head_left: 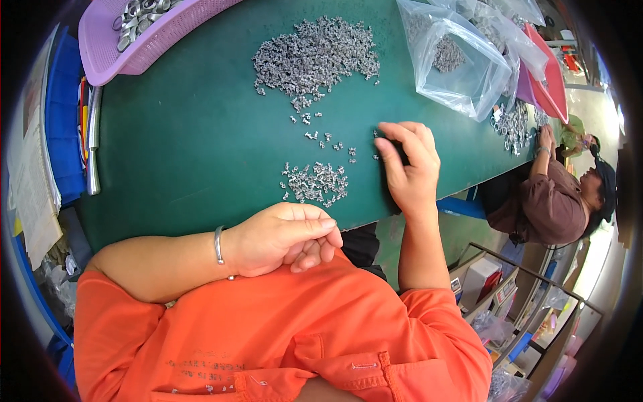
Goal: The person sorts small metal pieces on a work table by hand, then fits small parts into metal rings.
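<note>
The right hand's point(414, 167) thumb point(388, 154) and fingers point(400, 132) are bent into an open curve, a gap between the thumb tip and the index finger, and nothing shows pinched there; a couple of small metal parts point(376, 158) lie on the table just beside the tips. That hand reaches up over the table edge, back of the hand turned outward, its forearm point(423, 258) rising almost upright from an orange sleeve point(435, 305). The left hand point(284, 236) lies across the front of the body at the near table edge, its forearm coming in from the left, with the thumb laid along the index finger and the other fingers folded loosely toward the palm (whether they close on anything, I cannot tell). A silver bracelet point(219, 246) circles that wrist. Just beyond the left hand sits a small cluster point(315, 183) of the metal parts; loose ones trail from there toward a much larger heap point(315, 57) farther up the green table point(181, 141). Farther out, a lilac basket point(144, 57) holding metal rings point(140, 20) stands at upper left, a clear plastic bag point(462, 74) at upper right, and beyond it a co-worker point(546, 201) sits with hands near another pile point(514, 127).
</note>
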A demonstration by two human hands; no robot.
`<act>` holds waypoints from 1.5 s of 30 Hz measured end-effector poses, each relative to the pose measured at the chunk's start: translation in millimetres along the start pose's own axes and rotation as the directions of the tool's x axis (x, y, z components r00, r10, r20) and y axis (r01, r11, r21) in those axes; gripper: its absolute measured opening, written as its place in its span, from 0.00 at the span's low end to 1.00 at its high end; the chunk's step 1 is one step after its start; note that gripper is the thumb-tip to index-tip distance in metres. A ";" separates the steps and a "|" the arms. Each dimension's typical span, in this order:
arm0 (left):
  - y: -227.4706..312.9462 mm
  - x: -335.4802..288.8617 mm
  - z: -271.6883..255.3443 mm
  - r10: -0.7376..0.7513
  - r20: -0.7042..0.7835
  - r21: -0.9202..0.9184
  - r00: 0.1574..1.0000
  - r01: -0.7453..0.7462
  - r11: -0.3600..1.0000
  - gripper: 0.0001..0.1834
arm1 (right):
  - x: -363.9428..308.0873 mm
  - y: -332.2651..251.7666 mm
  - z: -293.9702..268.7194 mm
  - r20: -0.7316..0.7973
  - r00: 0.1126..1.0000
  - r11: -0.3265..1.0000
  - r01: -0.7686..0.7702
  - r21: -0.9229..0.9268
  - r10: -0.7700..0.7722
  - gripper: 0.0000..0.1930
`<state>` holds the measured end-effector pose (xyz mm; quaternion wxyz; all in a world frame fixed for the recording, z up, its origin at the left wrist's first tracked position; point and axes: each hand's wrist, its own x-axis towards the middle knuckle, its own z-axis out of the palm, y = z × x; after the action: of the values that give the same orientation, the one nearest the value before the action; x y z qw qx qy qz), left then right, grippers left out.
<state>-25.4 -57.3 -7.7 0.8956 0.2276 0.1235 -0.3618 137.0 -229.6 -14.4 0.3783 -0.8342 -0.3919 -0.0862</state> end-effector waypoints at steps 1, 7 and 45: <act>0.2 0.3 -1.1 -0.002 0.000 0.000 1.000 0.002 1.000 0.15 | 3.1 -0.8 0.8 0.045 0.998 0.999 0.038 -0.020 -0.037 0.07; 5.2 0.7 -0.9 -0.021 -0.050 -0.010 0.999 0.021 1.000 0.14 | 15.2 -9.8 3.0 0.196 0.976 0.984 0.067 0.162 -0.099 0.05; 85.0 -101.5 67.8 0.991 0.088 0.417 0.099 -0.908 0.054 0.07 | 47.4 -23.6 -0.6 -0.105 0.986 0.944 0.156 0.291 -0.130 0.04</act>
<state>-33.5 23.1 117.2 0.8252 0.4533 -0.0300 0.3355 152.2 -192.6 20.2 0.5088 -0.7325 -0.4435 -0.0884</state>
